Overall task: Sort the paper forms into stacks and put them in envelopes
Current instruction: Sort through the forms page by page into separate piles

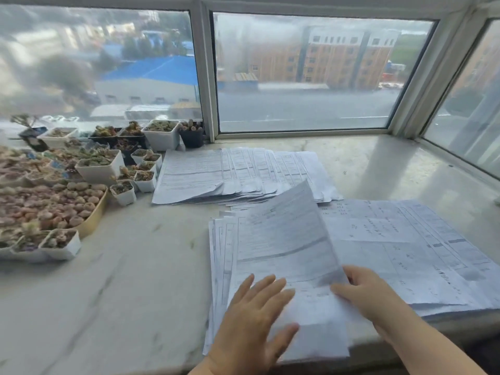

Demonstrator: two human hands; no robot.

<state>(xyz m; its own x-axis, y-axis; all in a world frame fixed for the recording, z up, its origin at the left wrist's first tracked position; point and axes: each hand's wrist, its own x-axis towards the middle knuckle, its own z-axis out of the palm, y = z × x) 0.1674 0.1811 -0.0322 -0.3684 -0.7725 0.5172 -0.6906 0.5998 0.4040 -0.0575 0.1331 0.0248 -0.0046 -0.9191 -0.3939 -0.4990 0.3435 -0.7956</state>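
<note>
Pots (102,169): crowded along the sill's (378,163) left edge, leaving room for paper.
Fanned forms (238,174): mid-sill near the window, spread so headings show.
Left hand (254,320): fingers straight, pressing the near stack (220,266) at the front edge, probably to steady it.
Right hand (368,290): pinching a lifted sheet (289,239).
Right pile (405,253): flat; no envelopes visible.

Potted succulents (100,163) beside window (305,77)

Soft overcast daylight through the window (303,77) — motion-blurred hands, hazy glass, wide-angle bending at edges
</note>
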